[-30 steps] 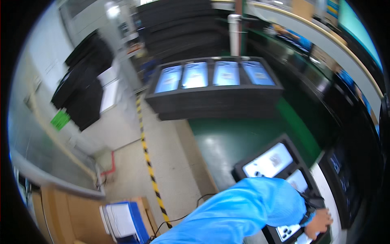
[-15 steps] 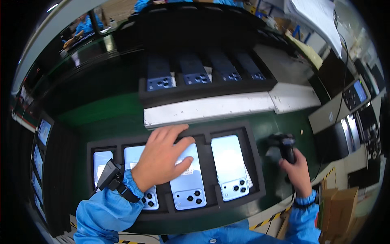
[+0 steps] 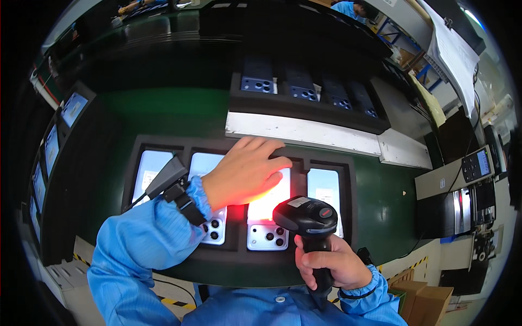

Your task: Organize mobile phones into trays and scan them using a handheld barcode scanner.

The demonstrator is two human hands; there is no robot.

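Note:
A black foam tray (image 3: 187, 144) holds several light-blue smartphones, backs up. Over the third phone (image 3: 268, 237) lies my left hand (image 3: 242, 174), open, fingers stretched toward the tray's far side and thumb beside the phone's label area. Whether the fingertips touch the phone I cannot tell. My right hand (image 3: 340, 263) is closed round the handle of a black barcode scanner (image 3: 306, 214). The scanner head is above the gap between the third phone and the rightmost phone (image 3: 326, 187), partly hiding both. Red light glows on the third phone and beneath my left hand.
Behind the tray, a white bar (image 3: 299, 129) runs along a second foam tray (image 3: 310, 116) with dark-blue phones. More phones stand in stacked trays (image 3: 65, 179) at far left. A grey-and-black machine with a small screen (image 3: 482, 163) sits at right. Cardboard boxes (image 3: 429, 301) stand below.
My right hand has brought the scanner from the table's right side leftward over the tray, and its red light now shines on the third phone. My left hand stays over that phone.

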